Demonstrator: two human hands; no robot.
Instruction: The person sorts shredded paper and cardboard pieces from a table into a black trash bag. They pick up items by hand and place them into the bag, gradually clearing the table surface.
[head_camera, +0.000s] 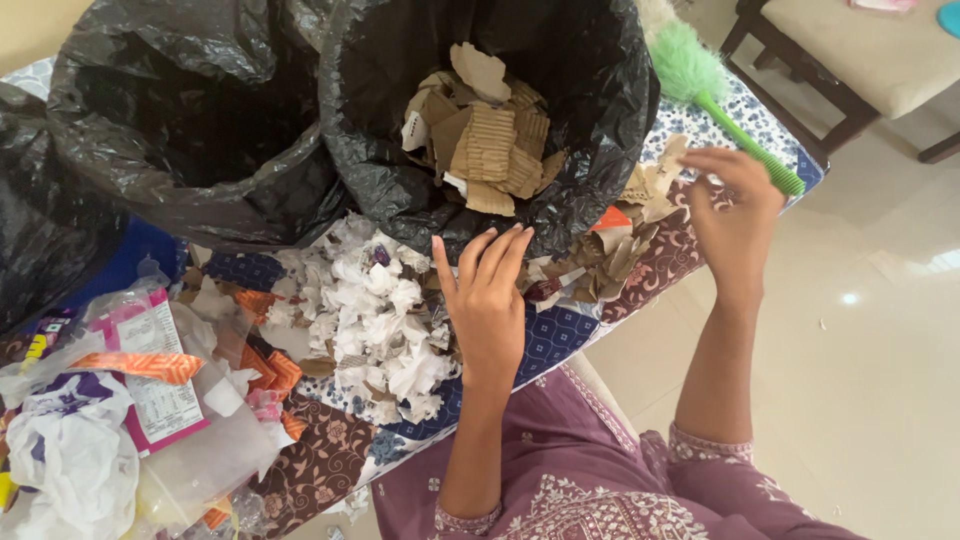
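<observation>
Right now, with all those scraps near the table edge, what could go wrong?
Cardboard scraps lie close to the table edge under the right hand, so a sweep might push some onto the floor. The left hand hovers beside the crumpled white paper, which could get mixed with the cardboard. The black bag looks soft, so its rim might sag.

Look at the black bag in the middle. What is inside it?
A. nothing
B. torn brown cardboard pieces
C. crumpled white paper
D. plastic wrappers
B: the middle black bag holds torn brown cardboard pieces, while the crumpled white paper lies on the table beside the left hand and the plastic wrappers lie farther left.
</observation>
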